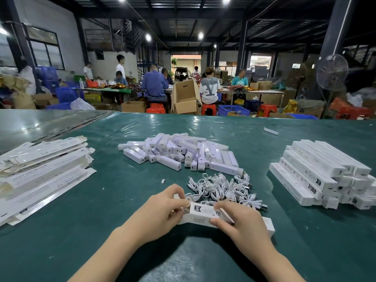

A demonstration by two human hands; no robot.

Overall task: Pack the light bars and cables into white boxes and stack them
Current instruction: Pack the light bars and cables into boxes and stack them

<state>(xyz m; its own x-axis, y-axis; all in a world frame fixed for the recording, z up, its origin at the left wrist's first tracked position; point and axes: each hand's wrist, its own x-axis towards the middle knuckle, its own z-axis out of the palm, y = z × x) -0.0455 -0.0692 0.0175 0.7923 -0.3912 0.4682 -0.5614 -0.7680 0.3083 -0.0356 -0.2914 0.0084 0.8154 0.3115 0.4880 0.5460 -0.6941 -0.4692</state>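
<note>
Gripping one white box [203, 211] near centre, I am clamping it with both hands: left hand [162, 208] at its left end, right hand [244, 222] over its middle. At right, packed boxes [321, 176] are sitting stacked; many light bars [179, 153], cables [221, 188] and flat cartons [40, 174] are awaiting packing.

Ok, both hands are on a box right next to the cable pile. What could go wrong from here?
The white box is held close beside the cable pile, so the left hand working at the box's end could snag a stray loop or trap one in the closure. The stack of packed boxes on the right looks uneven, with layers laid crosswise. Another box set on top may slide off.
</note>
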